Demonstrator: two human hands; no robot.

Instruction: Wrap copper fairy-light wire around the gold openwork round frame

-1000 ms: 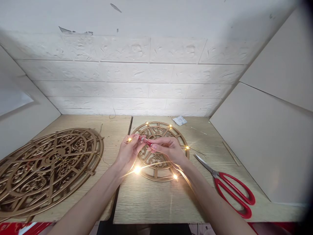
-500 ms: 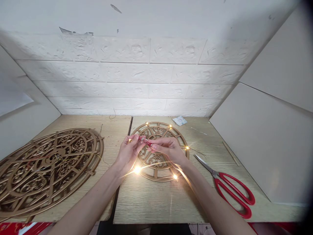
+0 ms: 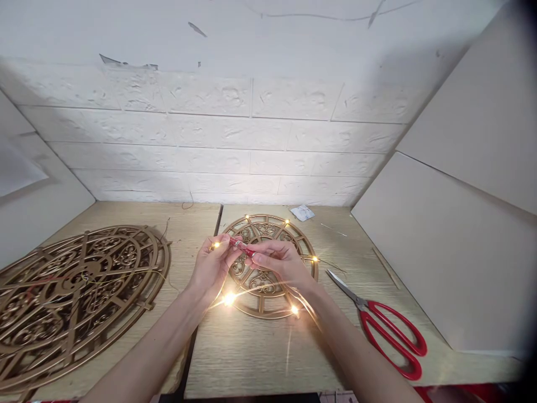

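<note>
Bright, cool light covers the white embossed-brick wall point(image 3: 218, 129) beyond the hands. Just inside the bare left hand's point(image 3: 211, 267) wrist, a round warm-white bulb point(image 3: 229, 299) flares into streaks; glare edges the bare right hand's point(image 3: 280, 262) wrist. Far right, blurred darkness swallows the edge.

Leftmost disc point(image 3: 74, 284) cropped at edge. Lit disc point(image 3: 263, 288) partly hidden behind left hand point(image 3: 211, 268) and right hand point(image 3: 283, 264). Red item point(image 3: 241, 246) too small to identify.
</note>
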